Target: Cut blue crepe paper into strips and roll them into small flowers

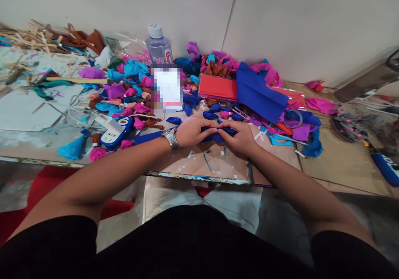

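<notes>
Both of my hands meet over the near part of the table, thumbs almost touching. My left hand (195,131), with a metal watch (171,139) on the wrist, pinches one side of a dark blue piece of crepe paper (215,137). On its other side my right hand (238,135) has the same piece between thumb and fingers. Just behind the hands lie small twisted blue paper bundles (210,115) and a pink one (225,114). A flat blue strip (148,137) lies left of my left wrist.
Behind stand a water bottle (158,46) and a blurred-out phone screen (167,85). A red pack (218,87) and blue sheet (260,92) lie behind my right hand. A power strip (116,133), green-handled pliers (51,87), a tape roll (293,118) and wooden sticks (40,38) surround the work.
</notes>
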